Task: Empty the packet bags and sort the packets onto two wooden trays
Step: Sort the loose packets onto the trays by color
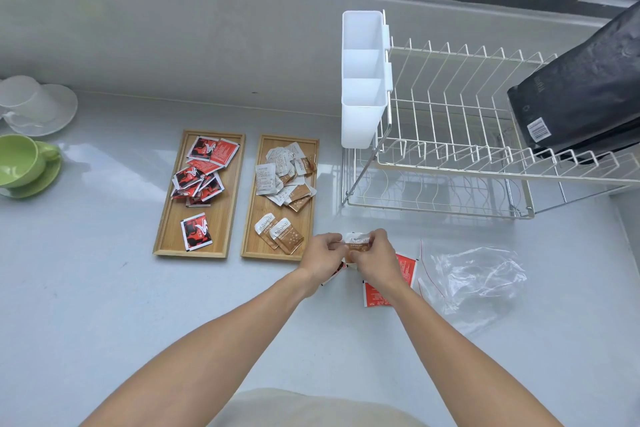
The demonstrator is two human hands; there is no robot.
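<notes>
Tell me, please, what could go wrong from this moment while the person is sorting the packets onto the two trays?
1. Both hands, left hand and right hand, pinch one brown-and-white packet; it belongs on the right tray, not the left tray with the red ones.
2. Red packets lie partly hidden under the right wrist, so they may be overlooked or swept aside.
3. The clear bag looks empty, but crumpled plastic could hide a packet.

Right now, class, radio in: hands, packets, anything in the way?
Both hands pinching one brown packet. Red packets loose on counter beside empty bag. Path to brown tray clear.
</notes>
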